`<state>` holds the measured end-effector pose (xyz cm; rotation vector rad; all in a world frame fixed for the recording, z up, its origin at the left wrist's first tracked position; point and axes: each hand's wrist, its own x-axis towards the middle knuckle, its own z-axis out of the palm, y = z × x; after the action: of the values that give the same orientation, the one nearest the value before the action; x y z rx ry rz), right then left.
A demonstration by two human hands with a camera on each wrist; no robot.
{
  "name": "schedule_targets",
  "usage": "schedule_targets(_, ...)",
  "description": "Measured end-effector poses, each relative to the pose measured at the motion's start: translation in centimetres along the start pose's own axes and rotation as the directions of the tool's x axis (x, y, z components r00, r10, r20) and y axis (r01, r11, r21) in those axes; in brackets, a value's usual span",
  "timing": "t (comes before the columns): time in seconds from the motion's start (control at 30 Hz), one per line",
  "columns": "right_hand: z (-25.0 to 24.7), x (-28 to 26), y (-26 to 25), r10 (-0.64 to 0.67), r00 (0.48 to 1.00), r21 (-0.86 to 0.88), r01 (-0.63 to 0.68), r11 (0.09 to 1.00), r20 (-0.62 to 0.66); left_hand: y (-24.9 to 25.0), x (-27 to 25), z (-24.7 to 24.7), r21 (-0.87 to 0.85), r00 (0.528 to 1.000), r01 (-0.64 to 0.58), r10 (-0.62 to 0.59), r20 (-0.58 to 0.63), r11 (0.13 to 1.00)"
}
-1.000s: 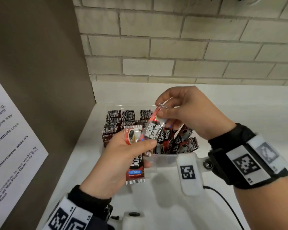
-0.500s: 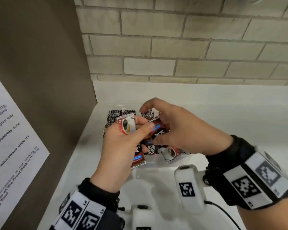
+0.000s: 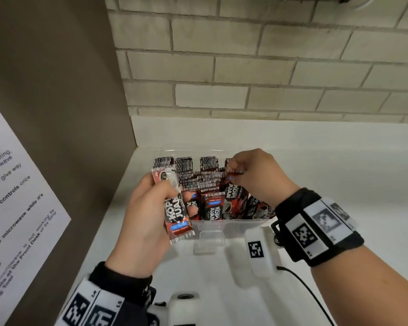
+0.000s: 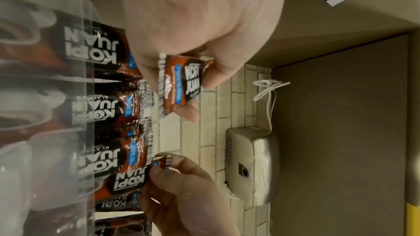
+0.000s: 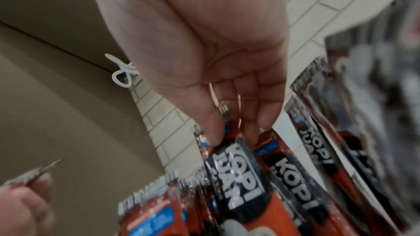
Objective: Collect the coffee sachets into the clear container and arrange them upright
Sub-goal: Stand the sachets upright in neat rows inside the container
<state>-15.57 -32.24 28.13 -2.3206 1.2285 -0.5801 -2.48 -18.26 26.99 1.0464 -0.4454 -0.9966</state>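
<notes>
The clear container [image 3: 224,225] sits on the white counter, packed with red-and-black coffee sachets [image 3: 199,175] standing in rows. My left hand [image 3: 151,208] grips one sachet [image 3: 177,212] upside down at the container's near left corner; the same sachet [image 4: 181,82] shows in the left wrist view. My right hand [image 3: 252,175] pinches the top edge of another sachet [image 3: 232,196] standing in the front row, thumb and fingers on its crimped seal [image 5: 225,114]. A few sachets [image 3: 257,209] at the front right lean sideways.
A brown cabinet side [image 3: 57,90] with a printed notice [image 3: 14,196] stands close on the left. The brick wall [image 3: 269,67] rises behind the counter. A metal box with a white cable [image 4: 250,164] hangs on the wall. The white counter [image 3: 339,161] stretches to the right.
My right hand has lowered its sachet into the container's front row and now holds only its top edge. The left hand has stayed at the near left corner with its sachet.
</notes>
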Motion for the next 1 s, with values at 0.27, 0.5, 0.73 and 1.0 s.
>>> schedule_targets(0.27, 0.8, 0.3, 0.0, 0.032, 0.996, -0.228, -0.012, 0.974, 0.084, -0.6, 0.0, -0.1, 0.055, 0.997, -0.051, 0.047, 0.062, 0.997)
schedule_targets(0.5, 0.5, -0.3, -0.1, -0.012, 0.996, -0.329, -0.017, 0.944, -0.085, -0.7, -0.8, 0.4, 0.218, 0.98, -0.011, -0.033, 0.196, 0.976)
schedule_targets(0.73, -4.0, -2.9, -3.7, -0.109, 0.994, 0.476, 0.1, 0.873, -0.009, -1.1, -0.6, 0.7, 0.324, 0.953, -0.007, -0.092, 0.288, 0.946)
schedule_targets(1.0, -4.4, -3.7, -1.0, -0.089, 0.976, 0.497, -0.022, 0.868, 0.199, -0.6, 0.1, 0.7, 0.108, 0.983, -0.12, 0.103, 0.151, 0.987)
